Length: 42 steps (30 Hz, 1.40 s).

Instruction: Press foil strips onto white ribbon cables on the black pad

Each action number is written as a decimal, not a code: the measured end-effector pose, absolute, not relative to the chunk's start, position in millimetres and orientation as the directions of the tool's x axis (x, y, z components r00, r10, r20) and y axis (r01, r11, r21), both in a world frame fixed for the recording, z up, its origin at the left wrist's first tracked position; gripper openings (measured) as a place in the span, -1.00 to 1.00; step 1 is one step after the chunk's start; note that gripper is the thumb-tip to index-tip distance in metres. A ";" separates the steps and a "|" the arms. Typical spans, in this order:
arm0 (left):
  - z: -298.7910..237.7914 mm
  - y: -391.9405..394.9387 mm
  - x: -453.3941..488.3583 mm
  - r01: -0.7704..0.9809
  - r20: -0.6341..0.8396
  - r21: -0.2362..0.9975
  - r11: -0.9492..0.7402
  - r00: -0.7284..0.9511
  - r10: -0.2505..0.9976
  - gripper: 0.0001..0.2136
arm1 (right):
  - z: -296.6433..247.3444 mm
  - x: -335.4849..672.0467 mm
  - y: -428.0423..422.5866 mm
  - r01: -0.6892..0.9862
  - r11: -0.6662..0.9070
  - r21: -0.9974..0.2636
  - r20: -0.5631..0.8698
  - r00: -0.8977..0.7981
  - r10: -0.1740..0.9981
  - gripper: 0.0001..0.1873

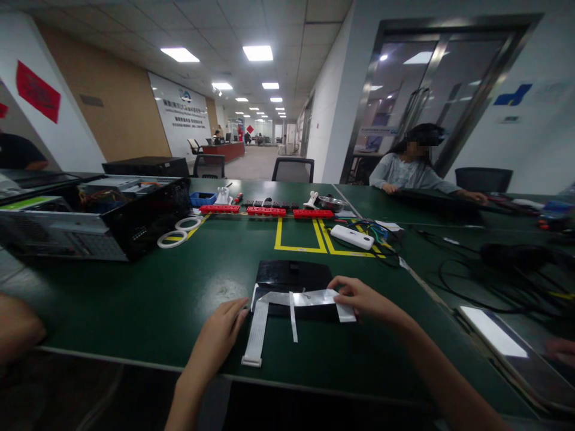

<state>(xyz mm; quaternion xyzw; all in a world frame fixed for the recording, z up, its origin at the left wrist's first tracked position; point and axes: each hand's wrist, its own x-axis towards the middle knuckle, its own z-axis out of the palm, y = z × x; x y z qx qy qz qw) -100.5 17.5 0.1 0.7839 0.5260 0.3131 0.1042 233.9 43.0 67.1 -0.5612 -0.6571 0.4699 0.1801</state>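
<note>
A black rectangular panel (pixel 281 274) lies flat on the green table in front of me. Across it runs a white flat ribbon cable (pixel 299 298), folded so that one leg with a connector hangs down at the left and a short end hangs at the right. A narrow white strip (pixel 293 320) crosses the cable near its middle. My right hand (pixel 366 301) pinches the cable near its right fold. At the panel's left edge rests my left hand (pixel 222 329), fingers stretched forward beside the cable; no object shows in it.
An opened computer case (pixel 108 224) stands at the left, with white rings (pixel 173 239) near it. Red blocks (pixel 266 211) line the back. A white device (pixel 351 237) and tangled wires lie right of yellow tape. A person (pixel 413 158) sits across; a tablet (pixel 498 335) is at right.
</note>
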 end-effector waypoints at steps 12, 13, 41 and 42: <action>-19.0 13.6 -115.0 0.767 0.497 0.492 -0.412 0.141 0.856 -0.72 | 155.2 242.1 77.8 0.146 0.194 -0.970 0.185 -0.070 0.980 -0.59; -18.6 13.0 -115.0 0.767 0.495 0.494 -0.409 0.139 0.858 -0.71 | 156.4 251.5 85.4 0.094 0.234 -0.968 0.238 0.027 0.971 -0.61; -19.5 11.8 -116.0 0.789 0.471 0.448 -0.421 0.192 0.861 -0.74 | 22.9 363.9 139.1 -0.049 -0.195 -0.980 -0.161 0.774 0.612 -0.77; -19.9 12.0 -116.0 0.790 0.471 0.448 -0.419 0.191 0.861 -0.74 | 24.2 363.4 138.1 -0.067 -0.189 -0.980 -0.171 0.772 0.612 -0.78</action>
